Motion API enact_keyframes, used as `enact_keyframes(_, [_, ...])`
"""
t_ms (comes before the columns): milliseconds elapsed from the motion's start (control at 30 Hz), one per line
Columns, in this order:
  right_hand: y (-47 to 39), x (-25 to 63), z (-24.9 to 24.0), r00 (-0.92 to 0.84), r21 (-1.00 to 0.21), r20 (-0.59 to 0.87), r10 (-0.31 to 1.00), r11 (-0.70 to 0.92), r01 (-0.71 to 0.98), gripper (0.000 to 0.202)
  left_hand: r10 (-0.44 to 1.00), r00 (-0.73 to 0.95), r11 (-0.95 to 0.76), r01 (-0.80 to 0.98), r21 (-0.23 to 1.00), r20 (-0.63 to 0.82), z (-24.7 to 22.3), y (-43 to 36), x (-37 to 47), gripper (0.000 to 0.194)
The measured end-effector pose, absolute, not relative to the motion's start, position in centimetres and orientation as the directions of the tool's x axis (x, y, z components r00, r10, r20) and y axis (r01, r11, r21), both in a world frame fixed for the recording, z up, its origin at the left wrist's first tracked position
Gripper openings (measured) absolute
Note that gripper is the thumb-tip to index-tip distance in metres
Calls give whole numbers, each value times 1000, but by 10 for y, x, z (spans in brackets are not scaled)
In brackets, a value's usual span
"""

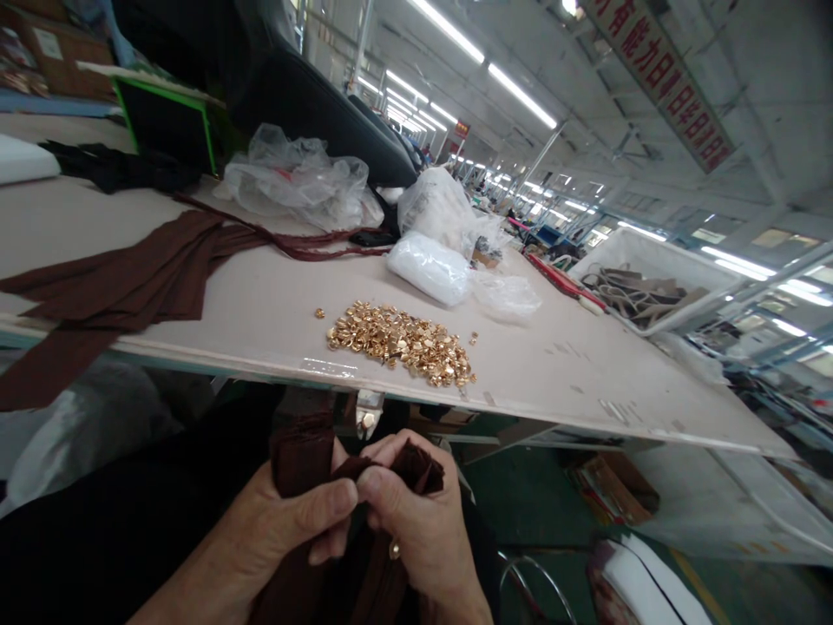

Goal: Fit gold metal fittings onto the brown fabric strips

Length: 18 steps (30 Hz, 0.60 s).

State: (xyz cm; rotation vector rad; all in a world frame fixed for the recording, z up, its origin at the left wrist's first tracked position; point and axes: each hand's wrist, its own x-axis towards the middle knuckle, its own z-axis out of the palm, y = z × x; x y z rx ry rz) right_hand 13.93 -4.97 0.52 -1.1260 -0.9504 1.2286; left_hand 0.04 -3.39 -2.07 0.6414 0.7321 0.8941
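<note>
My left hand [286, 525] and my right hand [416, 516] meet below the table edge, both pinching a piece of dark brown fabric [305, 451] that hangs down over my lap. A small gold-coloured piece [394, 549] shows under my right hand against the cloth. On the table above lies a heap of small gold metal buttons [403, 340], a short reach beyond my hands.
More brown fabric strips [123, 278] drape over the table's left side. Crumpled plastic bags [299, 178] and a white packet [429, 267] lie behind the buttons. A white bin with tan straps [644, 291] stands at the right. A cardboard box [612, 490] sits on the floor.
</note>
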Motion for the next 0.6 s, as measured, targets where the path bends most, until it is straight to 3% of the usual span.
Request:
enact_keyframes(133, [-49, 143, 0, 186, -965, -159, 970, -113, -236, 27, 864, 355, 494, -455, 741, -358, -19, -29, 1, 42])
enact_keyframes(233, [-49, 144, 1, 229, -981, -121, 966, -81, -179, 22, 903, 225, 429, -443, 787, -366, -17, -27, -3, 43])
enact_keyframes(433, [-55, 148, 1, 182, -982, 137, 974, 110, 154, 8, 950, 216, 269, -203, 942, -225, -21, -24, -8, 37])
enact_keyframes(500, [-58, 149, 0, 127, -922, 313, 941, 268, 280, 5, 929, 266, 321, -240, 916, -256, -20, -23, -7, 37])
enact_keyframes(600, [-60, 149, -2, -23, -784, 537, 844, 509, 355, 13, 871, 328, 478, -391, 786, -367, -16, -24, -5, 38])
